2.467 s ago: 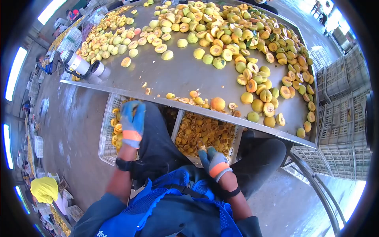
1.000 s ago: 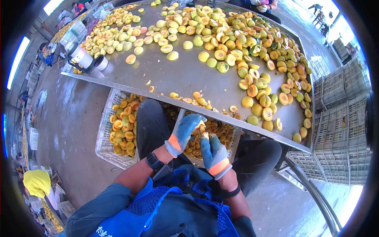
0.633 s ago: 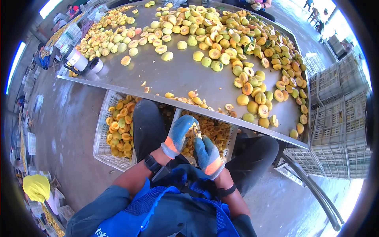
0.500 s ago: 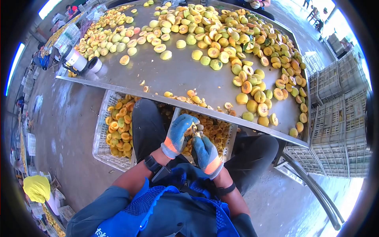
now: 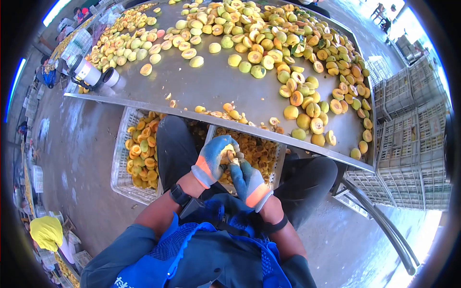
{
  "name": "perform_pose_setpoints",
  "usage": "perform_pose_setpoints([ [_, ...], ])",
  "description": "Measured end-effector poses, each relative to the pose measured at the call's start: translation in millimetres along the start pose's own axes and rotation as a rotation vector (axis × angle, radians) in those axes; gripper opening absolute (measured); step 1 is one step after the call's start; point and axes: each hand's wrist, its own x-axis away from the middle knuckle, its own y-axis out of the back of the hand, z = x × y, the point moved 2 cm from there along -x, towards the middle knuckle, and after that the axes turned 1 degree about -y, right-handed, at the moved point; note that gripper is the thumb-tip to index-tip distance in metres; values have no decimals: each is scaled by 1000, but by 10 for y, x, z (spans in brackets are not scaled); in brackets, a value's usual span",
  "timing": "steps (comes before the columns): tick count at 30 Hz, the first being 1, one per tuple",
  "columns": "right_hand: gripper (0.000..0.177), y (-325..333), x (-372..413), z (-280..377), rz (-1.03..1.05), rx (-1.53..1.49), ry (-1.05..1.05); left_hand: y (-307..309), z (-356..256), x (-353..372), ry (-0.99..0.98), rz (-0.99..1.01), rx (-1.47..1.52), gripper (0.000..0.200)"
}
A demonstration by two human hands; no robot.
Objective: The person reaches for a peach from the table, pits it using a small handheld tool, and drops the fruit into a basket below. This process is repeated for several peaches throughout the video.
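Note:
My left hand (image 5: 214,158), in a blue, grey and orange glove, is closed round an apricot half (image 5: 227,154) with its brown middle facing up. My right hand (image 5: 247,178), gloved alike, is closed against it from the right. A small pale bit shows at the right fingertips; what it is I cannot make out. Both hands are over a crate (image 5: 210,135) of cut fruit and scraps between my knees. Ahead of them is the metal table (image 5: 192,86), with a large heap of apricot halves (image 5: 249,29) on it.
A white crate (image 5: 116,175) of apricot halves stands left of my knee. On the table's left corner lie a white-and-black cylinder (image 5: 86,71) and a black-rimmed cup (image 5: 111,77). Stacked crates (image 5: 403,144) and bent metal tubing (image 5: 384,225) are at right. A yellow-covered head (image 5: 47,233) shows lower left.
My left hand has turned, so more of the apricot half's cut side shows now. Both hands stay close together. The whole view has shifted slightly.

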Motion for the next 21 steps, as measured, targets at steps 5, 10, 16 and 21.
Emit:
perform_pose_setpoints([
  [5, 27, -46, 11, -50, 114, -450, -395, -27, 19, 58, -186, 5, -185, 35],
  [10, 30, -85, -17, 27, 62, -92, -164, -6, 71, 75, -239, -69, -169, 39],
  [16, 33, -91, -32, -100, 139, -167, -243, -16, 148, 10, -220, -147, -131, 42],
  [21, 30, -137, 18, -98, 220, -376, -371, -8, 78, -4, -120, 28, -166, 43],
])
